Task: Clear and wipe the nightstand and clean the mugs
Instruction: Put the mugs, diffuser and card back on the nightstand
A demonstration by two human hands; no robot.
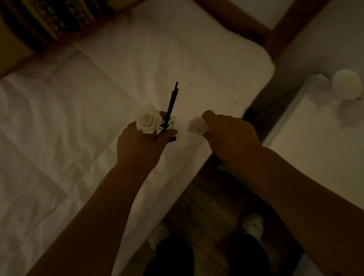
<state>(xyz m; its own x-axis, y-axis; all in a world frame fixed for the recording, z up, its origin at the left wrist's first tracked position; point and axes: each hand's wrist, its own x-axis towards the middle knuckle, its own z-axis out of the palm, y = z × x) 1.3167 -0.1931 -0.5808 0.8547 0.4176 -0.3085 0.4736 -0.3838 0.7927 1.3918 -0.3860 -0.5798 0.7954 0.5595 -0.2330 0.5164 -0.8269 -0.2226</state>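
The room is dim. Over the white bed, my left hand grips a small glass vase holding a white rose and black reed sticks. My right hand holds a small white object just above the bed's edge; what it is cannot be told. The white nightstand stands to the right. Pale rounded items, possibly mugs, sit blurred at its far corner.
A yellow patterned pillow lies at the head of the bed. A dark wooden headboard runs behind it. Wooden floor shows between bed and nightstand, with my legs and pale shoes below.
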